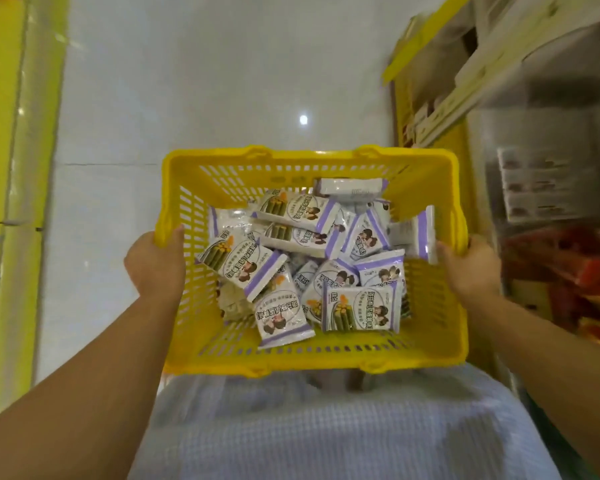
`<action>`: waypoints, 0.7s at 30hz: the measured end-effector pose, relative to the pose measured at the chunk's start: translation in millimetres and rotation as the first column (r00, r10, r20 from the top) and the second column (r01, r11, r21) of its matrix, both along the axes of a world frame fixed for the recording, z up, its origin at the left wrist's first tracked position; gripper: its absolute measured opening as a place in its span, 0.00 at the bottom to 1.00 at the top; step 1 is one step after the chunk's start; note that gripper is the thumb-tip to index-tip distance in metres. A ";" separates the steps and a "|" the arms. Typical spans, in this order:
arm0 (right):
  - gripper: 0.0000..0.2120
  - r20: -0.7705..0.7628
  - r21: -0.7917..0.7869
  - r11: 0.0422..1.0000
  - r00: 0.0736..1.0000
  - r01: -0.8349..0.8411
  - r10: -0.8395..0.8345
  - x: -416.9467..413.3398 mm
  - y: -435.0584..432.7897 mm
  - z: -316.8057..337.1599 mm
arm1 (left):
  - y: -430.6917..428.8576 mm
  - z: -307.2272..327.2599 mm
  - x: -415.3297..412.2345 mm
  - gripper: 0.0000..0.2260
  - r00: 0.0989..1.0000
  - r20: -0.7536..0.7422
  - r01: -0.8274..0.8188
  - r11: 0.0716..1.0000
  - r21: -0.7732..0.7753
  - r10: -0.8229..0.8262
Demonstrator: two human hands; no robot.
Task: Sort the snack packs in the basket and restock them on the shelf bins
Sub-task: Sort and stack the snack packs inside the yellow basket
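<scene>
The yellow basket (309,363) is held in the air in front of the person, above the white floor (187,98). The snack packs (359,308) lie loose inside it in a mixed heap, some face up and some turned over. The left hand (155,261) is clamped on the left rim with the thumb over the edge. The right hand (468,265) is clamped in the same way on the right rim, though its fingers under the rim are hidden. I think the main danger is a tilt. Only the two side rims carry the basket, so if one hand lets go to pick a pack, the free side may drop and the heap may slide. One pack (421,233) stands against the right wall, with its top near the rim and just beside the right hand, and it looks the most likely to fall out. The shelf bins (541,188) on the right are close to the basket and look blurred, so a careless turn could knock the basket corner against them. The packs look very similar, so a wrong bin is also possible.
</scene>
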State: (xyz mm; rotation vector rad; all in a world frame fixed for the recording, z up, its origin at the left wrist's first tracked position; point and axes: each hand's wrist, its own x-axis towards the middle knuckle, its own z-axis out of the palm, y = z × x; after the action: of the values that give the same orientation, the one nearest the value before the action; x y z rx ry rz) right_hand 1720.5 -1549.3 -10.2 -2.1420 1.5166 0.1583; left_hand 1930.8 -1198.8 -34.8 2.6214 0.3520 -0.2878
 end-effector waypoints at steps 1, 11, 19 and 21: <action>0.19 -0.009 -0.016 1.000 1.000 0.006 -0.006 1.2 1.0 -24.3 | -1.5 -23.7 0.2 0.20 1.000 -0.003 0.000 1.000 0.000 0.000; 0.17 -0.028 -0.168 0.981 0.995 0.094 -0.100 -3.7 -1.6 -181.3 | -25.3 -176.9 17.6 0.17 0.979 0.102 0.188 0.978 -0.088 -0.179; 0.22 0.058 -0.298 0.954 0.998 0.021 -0.004 -11.8 -9.7 -203.1 | -39.8 -196.2 20.9 0.15 0.952 0.221 0.238 0.965 -0.105 -0.211; 0.24 0.083 -0.288 0.958 0.996 0.005 0.020 -16.6 -7.8 -201.4 | -37.7 -195.1 15.0 0.15 0.948 0.235 0.240 0.966 -0.095 -0.213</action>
State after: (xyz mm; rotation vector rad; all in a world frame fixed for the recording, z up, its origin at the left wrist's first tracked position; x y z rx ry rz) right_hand 1703.9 -1557.1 -211.6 -2.3447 1.5614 -0.1613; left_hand 1945.8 -1236.4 -230.0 2.5397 -0.0440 -0.0838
